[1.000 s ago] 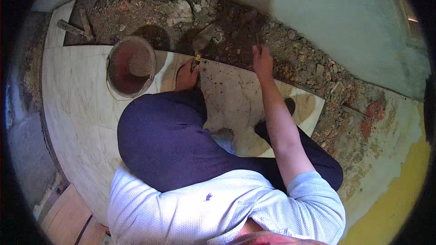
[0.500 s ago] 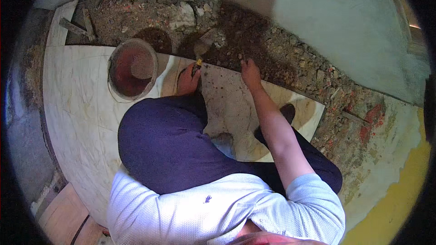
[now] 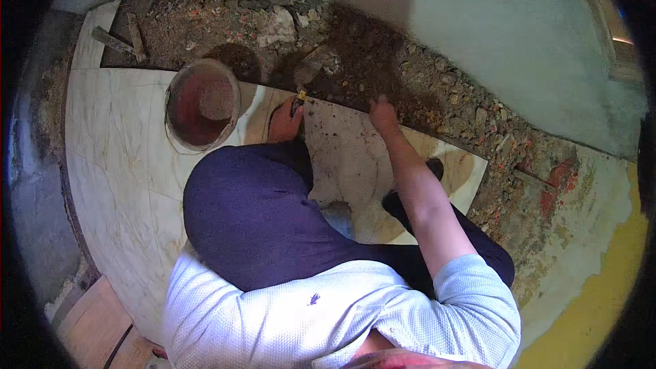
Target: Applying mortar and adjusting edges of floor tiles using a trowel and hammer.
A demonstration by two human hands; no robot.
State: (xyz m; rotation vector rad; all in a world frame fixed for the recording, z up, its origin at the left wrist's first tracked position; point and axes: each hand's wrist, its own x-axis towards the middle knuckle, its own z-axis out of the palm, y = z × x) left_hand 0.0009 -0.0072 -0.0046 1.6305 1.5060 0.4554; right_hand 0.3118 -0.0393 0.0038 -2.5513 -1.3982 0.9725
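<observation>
My left hand point(image 3: 283, 125) is closed round the black-and-yellow handle of a trowel point(image 3: 298, 102), at the far edge of the marble-look floor tiles point(image 3: 348, 150). The trowel's dull blade points away over the dug strip of soil point(image 3: 369, 72). At the same tile edge, further right, my right hand point(image 3: 383, 115) reaches down with its fingers curled together beside the soil. Whatever may be between those fingertips is too small and dark to make out. Left of the trowel stands a round bucket point(image 3: 202, 105) with reddish insides and some greyish material in it.
Rubble and stones point(image 3: 277, 26) fill the strip along the grey wall point(image 3: 492, 20). Two wood pieces point(image 3: 137, 37) lie at the far left. A stick point(image 3: 534, 179) lies by a red patch on the right. My shoe point(image 3: 434, 167) rests on the tiles beneath my right forearm.
My right hand has drawn back slightly from the soil toward the tile edge, and its fingers have curled downward. The left hand keeps its hold on the trowel in nearly the same place.
</observation>
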